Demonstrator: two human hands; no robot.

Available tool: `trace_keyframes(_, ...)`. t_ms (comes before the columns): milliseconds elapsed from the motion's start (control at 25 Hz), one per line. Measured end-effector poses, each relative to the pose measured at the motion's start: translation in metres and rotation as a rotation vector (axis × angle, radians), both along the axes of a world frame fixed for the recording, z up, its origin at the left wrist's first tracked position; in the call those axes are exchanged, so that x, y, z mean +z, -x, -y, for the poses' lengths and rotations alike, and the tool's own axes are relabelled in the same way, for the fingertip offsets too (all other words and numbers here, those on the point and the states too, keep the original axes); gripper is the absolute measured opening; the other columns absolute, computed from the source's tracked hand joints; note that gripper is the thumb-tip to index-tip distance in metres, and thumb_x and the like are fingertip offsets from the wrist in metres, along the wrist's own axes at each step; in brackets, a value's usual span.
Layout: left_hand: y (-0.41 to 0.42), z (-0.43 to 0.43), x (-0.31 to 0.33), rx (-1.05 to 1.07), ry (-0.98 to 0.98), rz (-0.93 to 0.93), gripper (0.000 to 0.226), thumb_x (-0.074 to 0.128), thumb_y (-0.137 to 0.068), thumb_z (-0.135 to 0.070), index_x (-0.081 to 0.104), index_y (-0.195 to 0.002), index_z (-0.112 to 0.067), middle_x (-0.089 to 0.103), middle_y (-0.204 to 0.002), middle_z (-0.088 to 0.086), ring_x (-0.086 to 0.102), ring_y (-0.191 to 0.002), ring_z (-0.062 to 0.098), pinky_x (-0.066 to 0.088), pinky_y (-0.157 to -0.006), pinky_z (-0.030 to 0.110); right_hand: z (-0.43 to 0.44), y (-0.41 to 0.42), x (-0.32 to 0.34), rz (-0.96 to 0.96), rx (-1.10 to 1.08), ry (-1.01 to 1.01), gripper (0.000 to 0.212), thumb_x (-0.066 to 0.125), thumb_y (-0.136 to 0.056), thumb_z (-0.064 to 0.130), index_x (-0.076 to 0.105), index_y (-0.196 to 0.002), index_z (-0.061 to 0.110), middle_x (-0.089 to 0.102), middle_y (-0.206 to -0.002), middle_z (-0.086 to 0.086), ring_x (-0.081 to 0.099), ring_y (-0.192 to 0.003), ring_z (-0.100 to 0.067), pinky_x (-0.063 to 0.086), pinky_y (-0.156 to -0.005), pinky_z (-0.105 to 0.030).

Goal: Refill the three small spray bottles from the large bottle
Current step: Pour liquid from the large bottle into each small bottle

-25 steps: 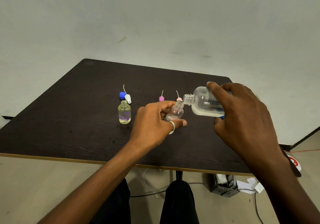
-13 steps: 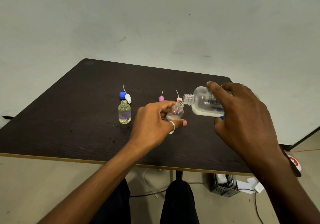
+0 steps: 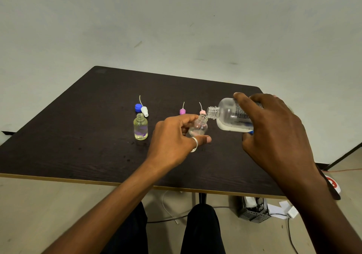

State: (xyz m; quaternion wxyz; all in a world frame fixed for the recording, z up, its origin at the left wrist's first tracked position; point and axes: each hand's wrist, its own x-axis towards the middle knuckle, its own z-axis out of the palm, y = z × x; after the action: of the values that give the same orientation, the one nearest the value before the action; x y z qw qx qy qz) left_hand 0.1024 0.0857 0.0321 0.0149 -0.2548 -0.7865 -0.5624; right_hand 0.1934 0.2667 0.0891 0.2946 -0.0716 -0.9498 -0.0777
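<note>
My right hand grips the large clear bottle, tipped nearly level with its open neck touching the mouth of a small clear bottle. That small bottle is tilted toward the large one and held by my left hand, fingers curled round it. A second small bottle, uncapped and holding yellowish liquid, stands upright to the left. A third small bottle is not visible.
On the dark table lie a blue cap, a white spray head, a purple spray head and a pink spray head. A basket and cables sit on the floor below.
</note>
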Motion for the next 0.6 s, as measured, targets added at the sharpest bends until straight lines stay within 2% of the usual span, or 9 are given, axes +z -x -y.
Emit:
trace_keyframes(320,0.0003,0.0,-0.0001,0.003,0.003,-0.001,0.052,0.087,-0.069,-0.036,0.07,-0.118,-0.028,0.075,-0.099,-0.013,0.068,-0.088,-0.005,0.059,-0.084,0.03,-0.0008,0.0,-0.0005,0.0,-0.007,-0.004,0.081,0.073,-0.067,0.007,0.044,-0.141,0.025,0.057,-0.127,-0.009,0.052,-0.115,-0.033,0.05,-0.08,-0.04)
trace_keyframes(600,-0.0006,0.0,0.0013,0.008,0.009,-0.009,0.054,0.087,-0.069,-0.035,0.07,-0.12,-0.027,0.075,-0.101,-0.013,0.068,-0.089,-0.005,0.058,-0.084,0.025,0.0,-0.0002,0.0,-0.005,-0.002,-0.006,0.081,0.072,-0.067,0.006,0.045,-0.14,0.026,0.057,-0.125,-0.008,0.052,-0.115,-0.032,0.05,-0.079,-0.04)
